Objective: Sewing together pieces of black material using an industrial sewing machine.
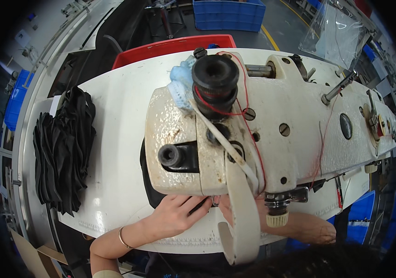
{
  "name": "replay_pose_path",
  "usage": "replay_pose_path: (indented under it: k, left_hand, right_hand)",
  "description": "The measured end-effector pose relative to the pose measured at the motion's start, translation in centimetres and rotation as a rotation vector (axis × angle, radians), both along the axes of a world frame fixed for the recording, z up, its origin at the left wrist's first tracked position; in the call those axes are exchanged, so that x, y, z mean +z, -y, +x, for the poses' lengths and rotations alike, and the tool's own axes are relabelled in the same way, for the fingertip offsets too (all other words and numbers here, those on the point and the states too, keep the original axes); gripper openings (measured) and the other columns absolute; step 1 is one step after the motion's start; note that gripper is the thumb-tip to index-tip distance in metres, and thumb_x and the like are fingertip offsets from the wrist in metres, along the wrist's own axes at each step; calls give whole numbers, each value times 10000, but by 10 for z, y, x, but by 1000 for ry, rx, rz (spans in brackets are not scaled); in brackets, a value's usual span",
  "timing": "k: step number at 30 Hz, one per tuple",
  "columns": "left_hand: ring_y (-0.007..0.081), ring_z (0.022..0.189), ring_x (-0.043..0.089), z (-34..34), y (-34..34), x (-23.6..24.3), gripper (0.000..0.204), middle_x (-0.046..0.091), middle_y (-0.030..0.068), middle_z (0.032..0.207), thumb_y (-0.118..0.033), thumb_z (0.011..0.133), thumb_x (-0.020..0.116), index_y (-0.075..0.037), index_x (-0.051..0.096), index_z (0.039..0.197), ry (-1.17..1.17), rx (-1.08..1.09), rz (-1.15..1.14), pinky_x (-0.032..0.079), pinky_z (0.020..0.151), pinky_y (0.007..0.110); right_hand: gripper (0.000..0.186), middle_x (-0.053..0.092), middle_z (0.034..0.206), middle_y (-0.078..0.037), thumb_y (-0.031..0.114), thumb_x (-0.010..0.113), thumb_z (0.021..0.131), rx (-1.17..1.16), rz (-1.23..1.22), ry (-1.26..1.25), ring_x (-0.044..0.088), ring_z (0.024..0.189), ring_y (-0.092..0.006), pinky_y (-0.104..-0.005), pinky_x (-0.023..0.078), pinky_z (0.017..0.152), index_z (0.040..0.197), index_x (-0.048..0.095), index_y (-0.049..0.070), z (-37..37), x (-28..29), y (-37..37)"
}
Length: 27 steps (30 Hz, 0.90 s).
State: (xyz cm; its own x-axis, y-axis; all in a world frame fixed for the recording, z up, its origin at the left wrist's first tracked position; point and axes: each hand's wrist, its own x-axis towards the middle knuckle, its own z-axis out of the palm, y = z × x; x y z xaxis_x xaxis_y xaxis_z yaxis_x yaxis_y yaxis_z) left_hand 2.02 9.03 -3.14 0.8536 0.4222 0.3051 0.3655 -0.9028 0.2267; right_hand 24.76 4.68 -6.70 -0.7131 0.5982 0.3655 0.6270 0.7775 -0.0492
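Observation:
A cream-coloured sewing machine [309,134] with red thread on it fills the middle and right of the view. Beneath its head end lies a piece of black fabric [149,185], mostly covered by the machine. My left hand [179,215], with a bangle on the wrist, rests at the fabric's near edge, fingers stretched out and a little apart. Beside it, my right hand [226,209] reaches in close to the small metal presser part [215,200]. A curved cream lever [246,217] and the machine body hide most of that hand's fingers.
On the left of the white table [119,106] stands a pile of black fabric pieces [66,150]. A red bin [170,46] sits behind the table's far edge, with a blue crate [229,16] on the floor beyond. A light blue cloth [181,83] is tucked against the machine.

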Motion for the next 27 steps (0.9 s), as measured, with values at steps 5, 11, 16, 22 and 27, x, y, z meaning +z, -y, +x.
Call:
replay_pose_path:
  k: [5,11,16,22,27]
  left_hand:
    - [280,866,622,-6,-20,-19,314,630,131,976,-58,695,593,-57,641,1005,-83,52,-225,514,727,362]
    - [292,880,603,16,-37,40,251,633,94,948,-56,764,550,-91,646,993,82,207,-137,491,764,368]
    - [287,838,608,10,-44,-1,208,637,107,888,-104,684,649,-76,657,890,6,189,109,481,785,402]
    - [276,1059,545,11,-45,-39,310,617,107,1032,-9,578,586,7,642,883,172,176,79,395,966,425]
    - [308,1057,532,11,-50,-37,324,599,133,1017,-23,574,594,20,634,892,154,142,67,385,973,447]
  right_hand:
    - [202,621,831,-63,102,595,683,-152,-638,-790,617,753,-170,-336,489,570,881,634,91,-8,-12,-16]
    - [244,614,820,-51,115,608,688,-216,-383,-576,611,697,-146,-319,482,539,928,649,108,-1,-40,-24]
    - [286,589,790,-43,121,629,653,-184,110,-223,595,639,-146,-308,460,480,938,654,126,-3,-3,-21]
    - [290,554,763,-38,103,629,619,-124,58,-215,559,605,-177,-307,404,406,908,653,106,-5,-2,-30]
    - [283,596,820,-81,100,623,590,-147,30,-224,570,714,-212,-331,436,483,865,650,40,-6,5,-32]
